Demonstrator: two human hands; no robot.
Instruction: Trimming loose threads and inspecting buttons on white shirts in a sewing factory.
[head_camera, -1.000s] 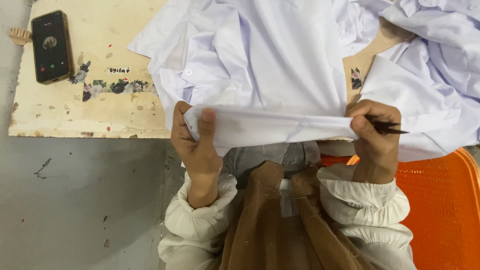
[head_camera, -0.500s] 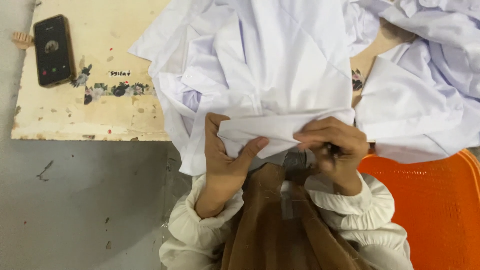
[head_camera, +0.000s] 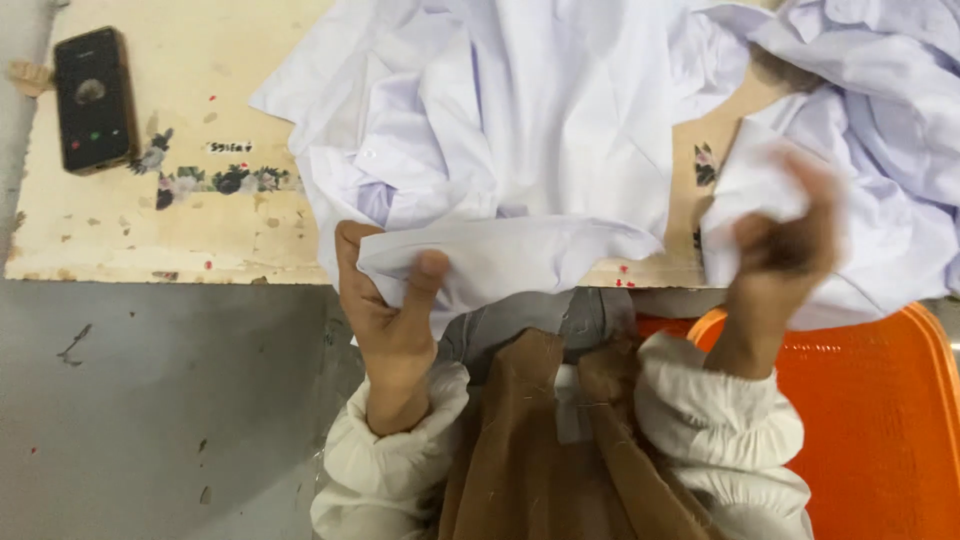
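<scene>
- Our left hand (head_camera: 395, 300) pinches the folded hem of the white garment (head_camera: 520, 170), thumb over fingers (head_camera: 352, 262), at the desk (head_camera: 190, 215) edge.
- Our right hand (head_camera: 775, 250) is blurred; we cannot tell whether its fingers grip the cloth beside them.
- Held one-sided, the hem could slip, we judge.
- Beyond the fingers lies a phone (head_camera: 94, 98).
- An orange basket (head_camera: 880, 420) sits under the right wrist; its contents are hidden.

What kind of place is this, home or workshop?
Probably a small garment workshop: white shirts lie heaped over a worn, chipped worktable, more white cloth is piled to the right by an orange plastic basket, and the floor is bare grey concrete.
</scene>
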